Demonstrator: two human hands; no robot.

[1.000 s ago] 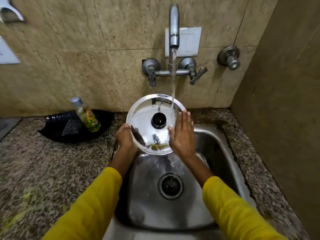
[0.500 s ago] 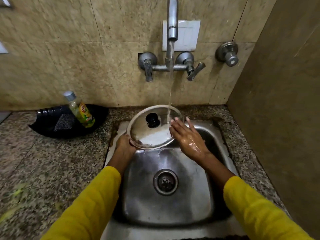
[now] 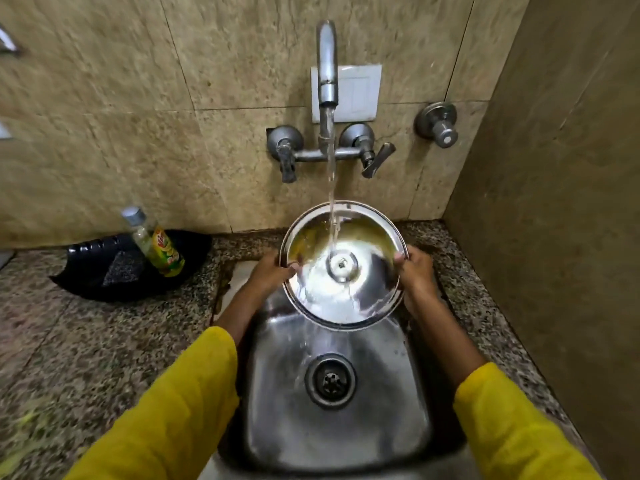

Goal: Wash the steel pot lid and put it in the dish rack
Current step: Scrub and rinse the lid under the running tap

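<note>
Bottle [image 3: 157,245] label: partly legible "Vi"

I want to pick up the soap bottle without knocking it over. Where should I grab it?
Grip the bottle around its clear upper body just below the cap, reaching from its right. It leans in the black tray, so hold it across the lean.

The round steel pot lid [image 3: 360,271] is tilted, its shiny wet underside turned up, with a small centre fitting under the stream.
</note>
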